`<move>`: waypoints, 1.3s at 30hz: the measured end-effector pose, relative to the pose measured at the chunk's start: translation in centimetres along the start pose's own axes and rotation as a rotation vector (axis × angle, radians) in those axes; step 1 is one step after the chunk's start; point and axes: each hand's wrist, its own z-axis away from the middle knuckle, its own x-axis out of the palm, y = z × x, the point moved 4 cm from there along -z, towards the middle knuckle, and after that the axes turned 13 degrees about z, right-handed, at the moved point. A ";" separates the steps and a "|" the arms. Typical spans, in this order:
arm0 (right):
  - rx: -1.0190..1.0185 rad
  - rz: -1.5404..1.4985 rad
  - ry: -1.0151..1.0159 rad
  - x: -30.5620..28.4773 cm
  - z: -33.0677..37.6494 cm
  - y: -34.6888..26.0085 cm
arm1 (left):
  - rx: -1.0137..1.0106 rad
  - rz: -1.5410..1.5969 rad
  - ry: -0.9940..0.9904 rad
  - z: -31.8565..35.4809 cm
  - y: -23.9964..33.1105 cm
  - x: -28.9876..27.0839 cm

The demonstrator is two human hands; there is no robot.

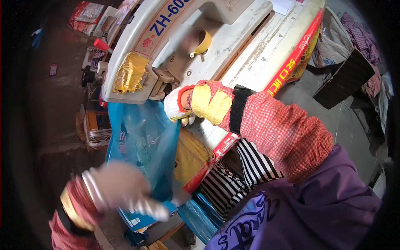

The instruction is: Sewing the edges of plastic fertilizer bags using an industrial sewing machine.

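My left hand (121, 185), in a pale glove, is smeared by motion at the lower left. It is in front of a blue translucent plastic sheet or bag (141, 133), and whether it touches the plastic or holds anything cannot be made out. My right hand (180, 103) wears a white glove with a red cuff and rests at the front edge of a white sewing machine (137, 66), beside its needle end. Its fingers curl downward; what they hold, if anything, is hidden. Red checked sleeves cover both forearms.
A yellow cup-shaped thing (204, 41) stands by the machine's arm. The worktable (250, 62) has a red and yellow printed edge strip. Dark cardboard (345, 79) and a white sack (332, 39) lie at the right. A brown and yellow package (189, 156) hangs below the edge.
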 end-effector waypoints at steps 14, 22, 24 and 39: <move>0.954 -0.086 0.637 1.6 5.2 -10.5 | 0.630 -0.196 0.244 -5.7 11.6 5.0; 0.955 0.331 0.663 4.3 -0.3 -8.5 | -0.140 -0.372 0.076 -3.2 2.9 0.5; 1.332 0.743 0.591 4.5 -0.8 -7.8 | -0.151 -0.383 0.044 -2.6 3.2 2.8; 1.323 1.256 0.242 5.3 -5.7 -7.0 | 0.285 -0.411 0.022 -4.6 6.8 5.8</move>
